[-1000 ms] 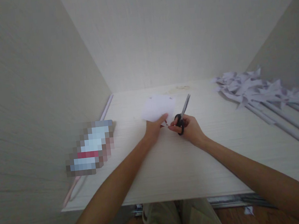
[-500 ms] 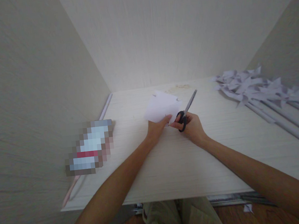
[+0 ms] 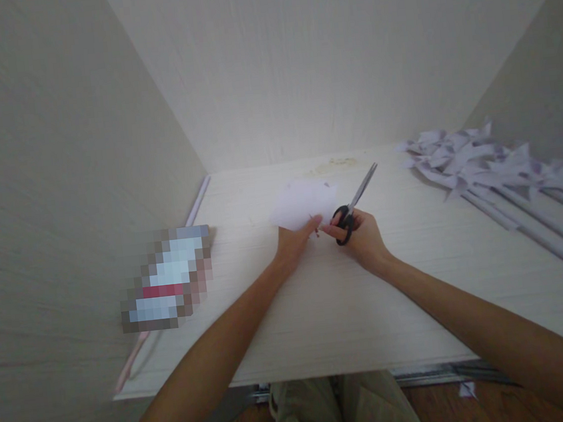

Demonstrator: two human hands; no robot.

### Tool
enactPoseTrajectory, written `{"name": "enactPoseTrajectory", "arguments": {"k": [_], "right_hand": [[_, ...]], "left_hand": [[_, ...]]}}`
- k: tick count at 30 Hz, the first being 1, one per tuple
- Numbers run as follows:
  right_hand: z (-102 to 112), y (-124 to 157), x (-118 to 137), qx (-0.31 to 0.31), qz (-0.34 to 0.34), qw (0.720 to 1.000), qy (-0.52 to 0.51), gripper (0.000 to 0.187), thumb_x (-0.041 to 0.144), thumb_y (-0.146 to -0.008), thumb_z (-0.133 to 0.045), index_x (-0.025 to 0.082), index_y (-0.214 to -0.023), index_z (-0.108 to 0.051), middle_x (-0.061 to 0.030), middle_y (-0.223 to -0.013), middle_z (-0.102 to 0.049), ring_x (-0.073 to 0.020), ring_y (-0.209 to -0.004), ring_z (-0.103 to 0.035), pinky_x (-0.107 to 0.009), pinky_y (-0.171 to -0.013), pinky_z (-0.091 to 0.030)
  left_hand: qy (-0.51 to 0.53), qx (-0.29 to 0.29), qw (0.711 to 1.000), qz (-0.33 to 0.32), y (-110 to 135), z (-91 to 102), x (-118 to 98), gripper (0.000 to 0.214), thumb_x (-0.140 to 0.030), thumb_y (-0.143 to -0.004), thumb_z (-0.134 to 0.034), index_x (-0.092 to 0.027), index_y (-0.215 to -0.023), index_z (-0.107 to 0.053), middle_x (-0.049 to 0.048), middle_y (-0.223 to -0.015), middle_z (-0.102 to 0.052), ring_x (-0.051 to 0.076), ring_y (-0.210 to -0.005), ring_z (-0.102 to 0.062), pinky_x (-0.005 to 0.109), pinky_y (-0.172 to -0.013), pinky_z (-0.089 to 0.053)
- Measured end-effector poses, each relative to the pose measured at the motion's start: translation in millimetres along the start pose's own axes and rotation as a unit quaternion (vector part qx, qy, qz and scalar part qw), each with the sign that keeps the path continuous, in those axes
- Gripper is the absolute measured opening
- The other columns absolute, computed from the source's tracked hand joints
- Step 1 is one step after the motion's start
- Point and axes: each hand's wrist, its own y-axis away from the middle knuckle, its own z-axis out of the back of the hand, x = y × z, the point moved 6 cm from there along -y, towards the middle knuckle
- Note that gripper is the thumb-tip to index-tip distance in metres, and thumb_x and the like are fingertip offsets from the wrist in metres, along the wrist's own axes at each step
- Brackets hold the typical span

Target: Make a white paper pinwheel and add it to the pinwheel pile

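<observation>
Above the middle of the desk, my left hand (image 3: pixel 295 240) grips a sheet of white paper (image 3: pixel 303 202) by its near edge, thumb on top and the other fingers hidden underneath. Small slits show at the paper's edges. My right hand (image 3: pixel 362 236) holds black-handled scissors (image 3: pixel 360 192), their blades together and pointing away to the upper right. The right thumb and fingertips come close to the paper's near right corner; whether they touch it I cannot tell.
Several white paper pinwheels (image 3: pixel 462 162) on rolled paper sticks (image 3: pixel 530 232) lie along the right side of the desk (image 3: pixel 294 330). A pixelated phone-like object (image 3: pixel 168 276) leans at the left wall by a white paper rod (image 3: pixel 198 199). A paper scrap (image 3: pixel 466 389) lies on the floor.
The paper has tilted slightly, its far edge dropping lower. My right hand has drawn a little away from the left, the scissors shifting slightly up and right.
</observation>
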Motion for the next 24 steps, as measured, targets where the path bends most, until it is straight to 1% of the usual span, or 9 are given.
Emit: {"name": "enactPoseTrajectory", "arguments": {"k": [4,8,10,12,14,17,19,21,24], "right_hand": [[2,-2,-3,-0.007,-0.003,1.0,-0.018,0.025,0.029,-0.053,-0.071,0.017,-0.06,-0.05,0.0053,-0.056,-0.049,-0.005,-0.047,-0.04,-0.02,-0.045,-0.032],[4,-2,-6,-0.026,-0.019,0.999,-0.014,0.028,0.031,-0.05,-0.072,0.017,-0.059,-0.049,0.0058,-0.053,-0.048,-0.005,-0.045,-0.039,-0.02,-0.042,-0.03],[6,-2,-6,-0.034,-0.024,0.999,-0.011,0.029,0.032,-0.05,-0.072,0.017,-0.059,-0.049,0.006,-0.051,-0.047,-0.005,-0.043,-0.038,-0.02,-0.041,-0.03],[5,-2,-6,-0.029,-0.025,0.999,-0.003,0.029,0.035,-0.052,-0.071,0.017,-0.06,-0.05,0.0055,-0.051,-0.049,-0.005,-0.043,-0.038,-0.02,-0.04,-0.029],[2,-2,-5,0.002,-0.033,0.999,0.008,0.029,0.039,-0.055,-0.068,0.017,-0.063,-0.051,0.0037,-0.053,-0.053,-0.0052,-0.042,-0.038,-0.02,-0.039,-0.029],[-7,-1,-6,0.098,-0.077,0.992,0.016,0.033,0.049,-0.064,-0.059,0.016,-0.067,-0.051,0.0006,-0.056,-0.058,-0.0055,-0.039,-0.039,-0.02,-0.037,-0.029],[-13,2,-8,0.171,-0.122,0.978,0.019,0.038,0.054,-0.068,-0.052,0.016,-0.066,-0.05,0.0006,-0.051,-0.057,-0.0056,-0.036,-0.038,-0.019,-0.034,-0.026],[-18,6,-9,0.231,-0.155,0.96,0.036,0.042,0.058,-0.069,-0.048,0.016,-0.063,-0.049,0.0017,-0.045,-0.053,-0.0051,-0.032,-0.034,-0.019,-0.032,-0.022],[-22,10,-8,0.274,-0.155,0.944,0.095,0.042,0.057,-0.066,-0.051,0.017,-0.054,-0.047,0.0029,-0.038,-0.049,-0.0048,-0.03,-0.031,-0.02,-0.032,-0.019]], "left_hand": [[0.0,-0.002,1.0,-0.001,-2,1.4,2,0.018,-0.027,-0.055,-0.067,-0.015,-0.056,-0.055,0.0016,-0.058,-0.059,0.017,-0.075,-0.059,0.031,-0.072,-0.045],[-0.005,-0.002,1.0,-0.027,-2,2.6,0,0.018,-0.026,-0.053,-0.069,-0.015,-0.061,-0.056,0.0034,-0.07,-0.063,0.017,-0.078,-0.059,0.031,-0.075,-0.045],[-0.017,-0.002,0.999,-0.037,-2,3.1,-2,0.018,-0.027,-0.054,-0.069,-0.016,-0.062,-0.057,0.0031,-0.073,-0.063,0.015,-0.075,-0.058,0.029,-0.073,-0.046],[-0.03,-0.003,0.999,-0.037,-2,4.0,-2,0.016,-0.028,-0.056,-0.067,-0.016,-0.06,-0.057,0.0025,-0.07,-0.062,0.014,-0.068,-0.058,0.028,-0.066,-0.047],[-0.02,-0.015,0.999,-0.028,-4,7.3,-3,0.016,-0.03,-0.06,-0.063,-0.016,-0.06,-0.057,0.0019,-0.066,-0.061,0.014,-0.064,-0.058,0.026,-0.058,-0.047],[0.044,-0.044,0.998,-0.017,-10,16.2,-3,0.016,-0.03,-0.064,-0.058,-0.016,-0.069,-0.057,0.0022,-0.07,-0.061,0.015,-0.068,-0.059,0.023,-0.053,-0.046],[0.094,-0.057,0.994,-0.015,-15,22.2,-4,0.017,-0.029,-0.065,-0.058,-0.015,-0.075,-0.056,0.0023,-0.074,-0.062,0.014,-0.07,-0.06,0.022,-0.052,-0.046],[0.137,-0.06,0.989,-0.011,-19,26.7,-3,0.018,-0.028,-0.065,-0.058,-0.015,-0.077,-0.056,0.0019,-0.075,-0.062,0.013,-0.07,-0.061,0.02,-0.053,-0.046],[0.184,-0.065,0.981,0.002,-23,30.8,-1,0.016,-0.025,-0.065,-0.059,-0.015,-0.077,-0.055,0.0012,-0.074,-0.063,0.011,-0.068,-0.061,0.018,-0.053,-0.045]]}}
